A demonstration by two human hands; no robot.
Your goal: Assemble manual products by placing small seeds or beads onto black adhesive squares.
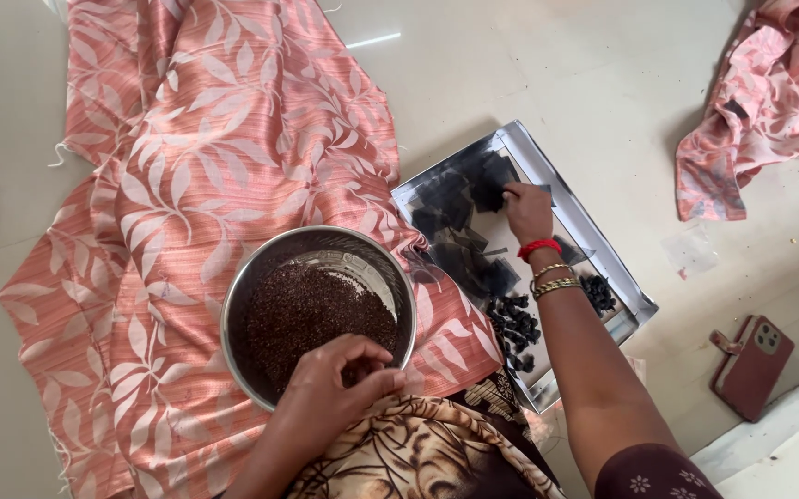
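Left hand [339,383] pinches small dark seeds over the near steel bowl [242,305]; right hand [529,211], fingers flat, presses dark squares on the tray [603,245]: filling step, judged.

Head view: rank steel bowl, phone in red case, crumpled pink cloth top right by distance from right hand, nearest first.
From the right hand:
1. Steel bowl, lower left, holding dark seeds.
2. Crumpled pink cloth, upper right corner.
3. Phone in red case, lower right on the floor.
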